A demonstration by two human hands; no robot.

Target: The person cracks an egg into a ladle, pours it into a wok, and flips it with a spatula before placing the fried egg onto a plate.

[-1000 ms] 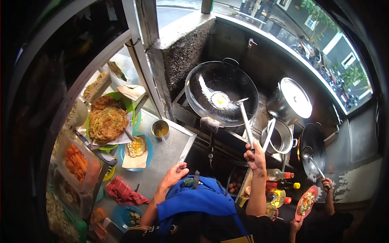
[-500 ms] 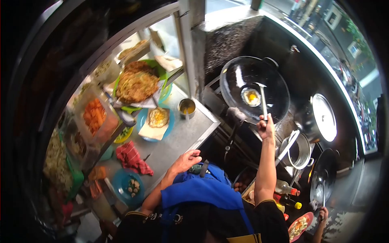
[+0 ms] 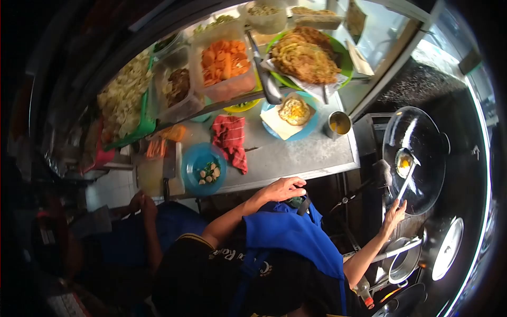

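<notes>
My right hand [image 3: 393,215] grips the handle of a metal spatula [image 3: 405,186] that reaches into a large black wok [image 3: 422,127]. The spatula's blade lies at the edge of a frying egg [image 3: 404,161], its yolk orange and its white set around it. My left hand [image 3: 281,189] rests in front of the blue apron [image 3: 296,230], holding nothing, fingers stretched and slightly bent. Near it is the metal counter's edge [image 3: 317,173]. On the counter a blue plate [image 3: 304,135] bears a fried egg [image 3: 294,111] on paper, beside a metal cup [image 3: 338,125] with yellowish liquid.
A shelf holds a tub of carrots [image 3: 226,62], shredded cabbage [image 3: 124,98] and a green plate [image 3: 346,63] of fried omelettes. A red cloth [image 3: 229,140] and a blue bowl [image 3: 190,170] lie below. Pots [image 3: 404,264] stand right; another person's hands [image 3: 143,203] are at left.
My view has swung left, so the counter and wok sit further right. The spatula's blade is now at the egg's edge. A second person at the left has come into view.
</notes>
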